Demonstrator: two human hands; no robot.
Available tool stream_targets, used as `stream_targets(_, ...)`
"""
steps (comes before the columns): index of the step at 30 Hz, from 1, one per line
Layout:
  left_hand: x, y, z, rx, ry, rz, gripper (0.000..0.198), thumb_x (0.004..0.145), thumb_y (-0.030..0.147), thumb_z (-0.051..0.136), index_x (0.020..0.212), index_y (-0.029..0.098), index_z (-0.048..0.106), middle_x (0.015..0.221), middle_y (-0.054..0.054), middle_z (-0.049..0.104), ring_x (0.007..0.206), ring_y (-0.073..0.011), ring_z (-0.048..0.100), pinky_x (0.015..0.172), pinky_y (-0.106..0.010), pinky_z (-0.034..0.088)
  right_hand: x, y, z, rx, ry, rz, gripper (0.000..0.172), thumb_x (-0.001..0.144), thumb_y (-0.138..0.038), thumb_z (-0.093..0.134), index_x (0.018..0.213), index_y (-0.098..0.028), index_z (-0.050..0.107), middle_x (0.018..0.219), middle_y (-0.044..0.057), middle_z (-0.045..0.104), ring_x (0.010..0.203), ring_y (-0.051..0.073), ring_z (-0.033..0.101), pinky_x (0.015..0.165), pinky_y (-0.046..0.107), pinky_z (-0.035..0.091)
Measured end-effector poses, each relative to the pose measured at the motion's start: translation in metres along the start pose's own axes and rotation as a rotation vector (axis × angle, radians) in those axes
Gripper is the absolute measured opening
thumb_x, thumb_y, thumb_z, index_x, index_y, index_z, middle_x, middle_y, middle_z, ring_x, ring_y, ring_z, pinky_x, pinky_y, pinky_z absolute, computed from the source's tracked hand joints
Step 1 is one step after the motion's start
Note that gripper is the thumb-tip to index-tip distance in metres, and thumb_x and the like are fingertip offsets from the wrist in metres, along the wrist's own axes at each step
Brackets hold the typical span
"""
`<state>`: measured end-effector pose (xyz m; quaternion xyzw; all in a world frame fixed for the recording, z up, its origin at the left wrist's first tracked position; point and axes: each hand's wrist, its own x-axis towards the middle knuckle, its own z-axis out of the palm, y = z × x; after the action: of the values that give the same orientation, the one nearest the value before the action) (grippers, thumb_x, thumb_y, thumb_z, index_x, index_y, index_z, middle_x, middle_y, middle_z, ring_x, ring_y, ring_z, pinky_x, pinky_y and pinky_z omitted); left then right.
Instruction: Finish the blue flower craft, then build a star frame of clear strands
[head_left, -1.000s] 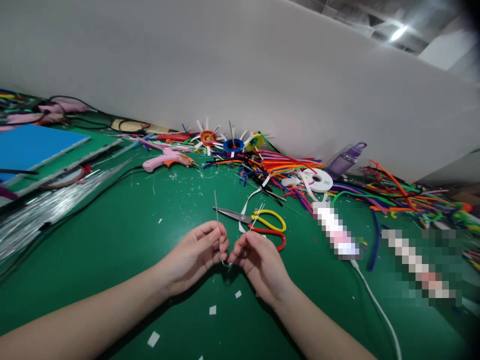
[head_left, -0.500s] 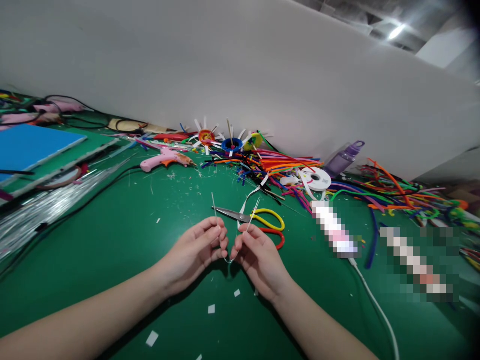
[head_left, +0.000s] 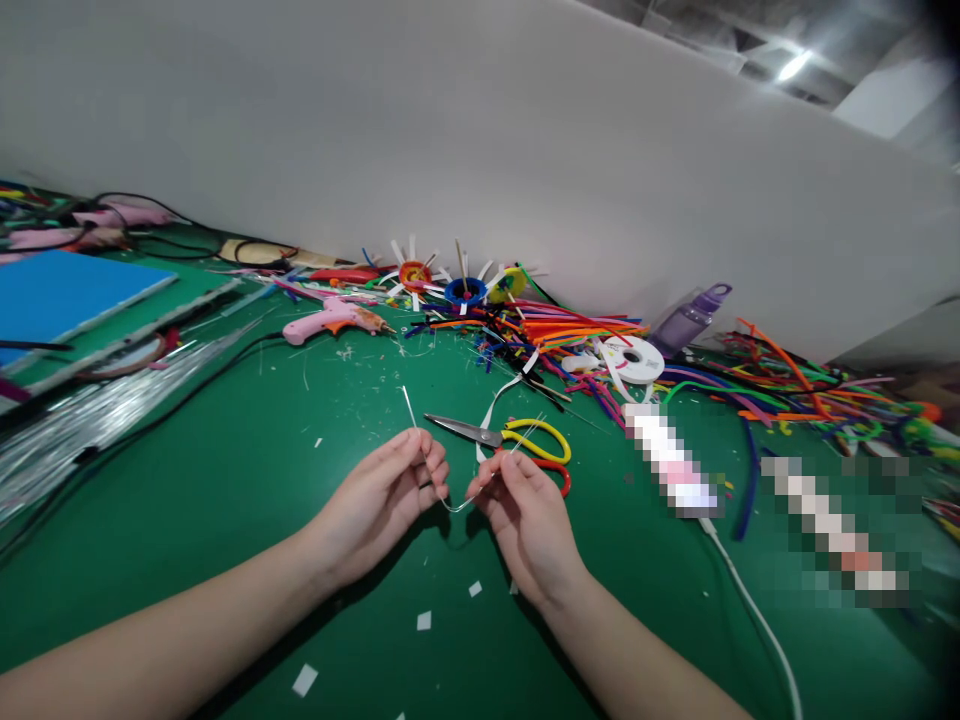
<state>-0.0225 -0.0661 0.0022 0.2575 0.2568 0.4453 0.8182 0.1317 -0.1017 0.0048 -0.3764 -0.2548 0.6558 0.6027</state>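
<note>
A thin, shiny, clear-to-silvery strand (head_left: 454,509) is bent into a U between my two hands. My left hand (head_left: 394,492) pinches one side of it, and that end sticks up past the thumb. The other side is pinched in my right hand (head_left: 527,510), with its ends poking up to the right; it looks doubled there. Just beyond my hands lie scissors (head_left: 466,428) with a yellow and a red handle loop, blades apart. The right fingers overlap the view of the red loop. A white ribbon (head_left: 491,405) runs under the scissors.
A pink glue gun (head_left: 330,320) with a black cord lies back left, near silvery strips (head_left: 127,405) and a blue board (head_left: 67,295). Colourful pipe cleaners (head_left: 577,330), a white spool (head_left: 634,360) and a purple bottle (head_left: 686,318) line the wall. White scraps (head_left: 305,681) dot the green table.
My hands have moved slightly apart, and the U of the strand has opened wider. Its left end leans further left, its right end further right. The scissors stay in place.
</note>
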Motion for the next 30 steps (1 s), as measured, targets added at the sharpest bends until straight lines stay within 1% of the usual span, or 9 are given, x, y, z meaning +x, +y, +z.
stream_targets(5,-0.001,0.001,0.0,0.18,-0.007,0.041,0.022,0.091,0.032,0.05,0.076,0.016,0.053,0.074,0.001,0.051,0.067,-0.0095,0.052,0.064,-0.022,0.049,0.001,-0.001,-0.002,-0.165,-0.051,0.005,0.021,0.081,-0.036,0.065,0.076,-0.016,0.062,0.073,0.0,0.063,0.067,0.011,0.061,0.069,0.025,0.05)
stream_targets(8,0.0,0.001,0.0,0.334,0.0,0.071,0.018,0.088,0.033,0.055,0.08,0.016,0.055,0.075,0.0,0.054,0.068,-0.0114,0.056,0.065,-0.025,0.05,0.0,-0.005,-0.003,-0.334,-0.102,-0.052,0.019,0.082,-0.035,0.064,0.076,-0.017,0.063,0.073,0.001,0.065,0.066,0.011,0.061,0.07,0.027,0.05)
stream_targets(13,0.001,0.002,-0.003,0.494,0.018,0.059,0.019,0.083,0.035,0.062,0.085,0.016,0.061,0.071,-0.002,0.061,0.067,-0.0137,0.061,0.066,-0.028,0.053,-0.003,-0.022,-0.006,-0.572,-0.284,-0.231,0.018,0.086,-0.031,0.057,0.077,-0.02,0.068,0.075,0.002,0.067,0.069,0.014,0.062,0.071,0.03,0.05)
stream_targets(17,0.0,0.005,-0.005,0.543,0.039,0.028,0.021,0.079,0.034,0.066,0.09,0.015,0.066,0.072,-0.004,0.065,0.064,-0.0154,0.064,0.063,-0.029,0.055,0.0,-0.034,-0.012,-0.779,-0.42,-0.301,0.017,0.088,-0.028,0.054,0.088,-0.024,0.07,0.084,0.002,0.07,0.076,0.016,0.063,0.074,0.032,0.049)
stream_targets(19,0.001,0.006,-0.005,0.568,0.056,0.058,0.022,0.079,0.032,0.067,0.091,0.015,0.067,0.071,-0.004,0.065,0.062,-0.015,0.064,0.061,-0.027,0.055,0.004,-0.037,-0.018,-0.938,-0.387,-0.4,0.02,0.089,-0.026,0.05,0.094,-0.025,0.07,0.086,0.002,0.07,0.082,0.017,0.064,0.078,0.032,0.048)
stream_targets(23,0.004,0.011,-0.008,0.588,0.135,0.158,0.022,0.077,0.033,0.069,0.09,0.015,0.066,0.069,-0.003,0.063,0.061,-0.0141,0.063,0.061,-0.025,0.054,0.016,-0.044,-0.032,-1.332,-0.108,-0.63,0.023,0.088,-0.02,0.046,0.099,-0.022,0.066,0.098,0.006,0.068,0.093,0.02,0.061,0.084,0.035,0.045)
stream_targets(25,0.005,0.013,-0.01,0.58,0.173,0.2,0.022,0.078,0.034,0.068,0.089,0.015,0.065,0.07,-0.002,0.062,0.062,-0.0135,0.063,0.062,-0.025,0.054,0.02,-0.049,-0.04,-1.572,-0.073,-0.631,0.024,0.085,-0.018,0.047,0.103,-0.02,0.064,0.104,0.009,0.066,0.1,0.023,0.057,0.089,0.038,0.043)
stream_targets(27,0.006,0.013,-0.01,0.566,0.189,0.23,0.022,0.079,0.035,0.066,0.09,0.015,0.064,0.072,-0.001,0.061,0.063,-0.0127,0.063,0.063,-0.024,0.054,0.023,-0.052,-0.046,-1.742,-0.098,-0.57,0.028,0.083,-0.017,0.049,0.107,-0.017,0.061,0.107,0.011,0.064,0.103,0.025,0.054,0.09,0.039,0.042)
stream_targets(30,0.005,0.012,-0.01,0.534,0.168,0.259,0.02,0.081,0.034,0.065,0.09,0.017,0.064,0.072,0.0,0.06,0.063,-0.0123,0.062,0.063,-0.024,0.054,0.025,-0.054,-0.051,-1.853,-0.133,-0.468,0.033,0.078,-0.017,0.053,0.111,-0.016,0.058,0.108,0.011,0.062,0.103,0.025,0.053,0.089,0.039,0.043)
